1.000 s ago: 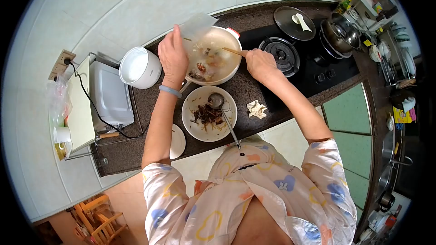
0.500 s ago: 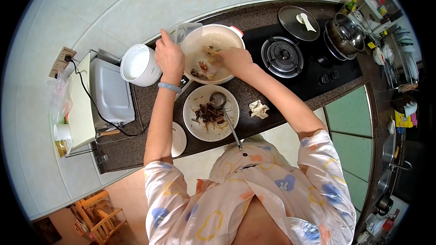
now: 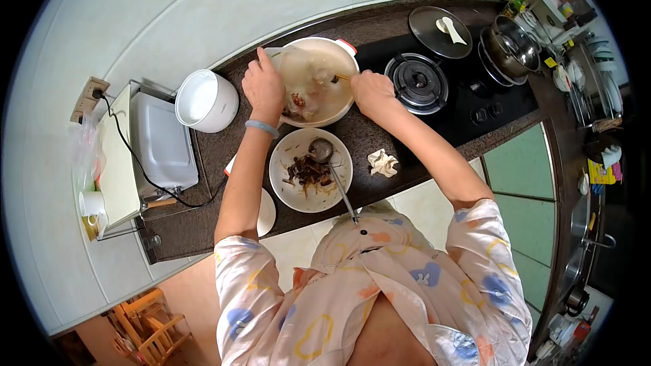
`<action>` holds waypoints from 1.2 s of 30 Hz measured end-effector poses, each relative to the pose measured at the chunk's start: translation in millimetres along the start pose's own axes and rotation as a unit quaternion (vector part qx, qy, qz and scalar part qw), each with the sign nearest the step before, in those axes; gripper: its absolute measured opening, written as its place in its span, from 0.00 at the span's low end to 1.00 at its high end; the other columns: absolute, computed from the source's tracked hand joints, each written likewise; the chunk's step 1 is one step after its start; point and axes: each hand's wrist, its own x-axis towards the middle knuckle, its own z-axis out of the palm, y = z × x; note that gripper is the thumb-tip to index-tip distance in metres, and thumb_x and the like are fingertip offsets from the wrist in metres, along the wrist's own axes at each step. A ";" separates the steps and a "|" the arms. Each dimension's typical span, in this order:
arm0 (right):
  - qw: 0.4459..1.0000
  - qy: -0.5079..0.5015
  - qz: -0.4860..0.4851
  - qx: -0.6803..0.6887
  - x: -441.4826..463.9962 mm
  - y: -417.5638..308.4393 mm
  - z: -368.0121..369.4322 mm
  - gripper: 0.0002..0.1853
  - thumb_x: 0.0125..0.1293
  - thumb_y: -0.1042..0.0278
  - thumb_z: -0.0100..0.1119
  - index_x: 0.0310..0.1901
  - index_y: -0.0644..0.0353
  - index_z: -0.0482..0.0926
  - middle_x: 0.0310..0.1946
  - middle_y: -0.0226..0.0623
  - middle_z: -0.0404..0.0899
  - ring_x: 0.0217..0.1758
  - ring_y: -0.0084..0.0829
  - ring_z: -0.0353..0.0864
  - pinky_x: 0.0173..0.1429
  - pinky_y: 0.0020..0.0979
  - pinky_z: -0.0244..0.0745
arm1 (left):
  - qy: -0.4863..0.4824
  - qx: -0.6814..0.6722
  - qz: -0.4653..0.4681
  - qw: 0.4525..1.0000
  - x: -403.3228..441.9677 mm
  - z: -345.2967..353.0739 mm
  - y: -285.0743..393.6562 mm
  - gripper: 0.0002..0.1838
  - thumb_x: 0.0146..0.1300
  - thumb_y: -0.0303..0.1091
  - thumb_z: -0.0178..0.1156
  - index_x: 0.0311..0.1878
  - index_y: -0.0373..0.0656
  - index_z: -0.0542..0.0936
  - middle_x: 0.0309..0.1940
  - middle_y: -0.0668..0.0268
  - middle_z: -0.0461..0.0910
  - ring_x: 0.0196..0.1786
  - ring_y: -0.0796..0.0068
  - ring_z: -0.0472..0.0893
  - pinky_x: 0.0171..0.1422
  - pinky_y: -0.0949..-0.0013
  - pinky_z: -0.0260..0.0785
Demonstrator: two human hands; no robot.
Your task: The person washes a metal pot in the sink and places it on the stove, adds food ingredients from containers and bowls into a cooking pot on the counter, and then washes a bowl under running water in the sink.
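Note:
A white pot (image 3: 346, 61) with red-tipped handles holds cloudy broth with pieces of food. At its left rim, my left hand (image 3: 264, 88) is closed on a clear lid (image 3: 285, 59), which tilts over part of the pot. My right hand (image 3: 373, 93) grips chopsticks (image 3: 344, 77) at the pot's right rim, their tips over the broth with a small dark piece at them. Just below the pot stands a white bowl (image 3: 278, 183) with dark strips of food, and a metal ladle (image 3: 344, 193) leans in it.
A white round container (image 3: 207, 100) stands left of the pot. Right are a gas burner (image 3: 417, 83), a dark lid (image 3: 430, 30) with a white spoon, and a steel pot (image 3: 513, 47). Crumpled paper (image 3: 382, 163) and a white disc (image 3: 266, 213) lie near the counter's front edge.
My right hand has drawn the chopsticks rightward, from over the broth to the pot's right rim. My left hand has moved slightly down with the clear lid, which now leans further over the pot.

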 end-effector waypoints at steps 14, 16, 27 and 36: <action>0.997 0.060 -0.010 0.043 -23.8 23.2 -21.3 0.15 0.62 0.75 0.54 0.51 0.59 0.80 0.48 0.51 0.80 0.50 0.47 0.83 0.51 0.42 0.80 | -0.246 -0.460 -0.283 0.805 -1.3 8.6 -74.5 0.21 0.67 0.35 0.42 0.55 0.32 0.73 0.37 0.47 0.82 0.39 0.54 0.82 0.46 0.59 0.76; 0.997 0.065 -0.022 0.024 -20.8 27.2 -13.7 0.18 0.63 0.75 0.51 0.54 0.55 0.78 0.45 0.50 0.80 0.49 0.47 0.83 0.50 0.43 0.79 | -0.273 -0.527 -0.355 0.722 -5.0 -12.7 -64.0 0.20 0.70 0.36 0.41 0.56 0.33 0.73 0.38 0.50 0.82 0.38 0.61 0.83 0.43 0.64 0.77; 0.996 0.069 -0.040 0.042 -22.3 22.0 -11.9 0.12 0.62 0.76 0.53 0.46 0.62 0.81 0.43 0.53 0.82 0.47 0.48 0.84 0.49 0.43 0.80 | -0.289 -0.624 -0.365 0.628 -8.8 -15.1 -31.3 0.20 0.71 0.36 0.40 0.55 0.31 0.71 0.41 0.54 0.81 0.38 0.65 0.82 0.45 0.64 0.75; 0.997 0.045 -0.038 0.046 -16.6 18.1 -2.0 0.11 0.59 0.77 0.56 0.43 0.65 0.83 0.42 0.54 0.82 0.47 0.48 0.84 0.49 0.43 0.81 | 0.000 -0.310 -0.086 0.947 -6.1 -22.0 -20.2 0.23 0.63 0.29 0.46 0.61 0.30 0.67 0.43 0.42 0.76 0.46 0.42 0.76 0.53 0.52 0.69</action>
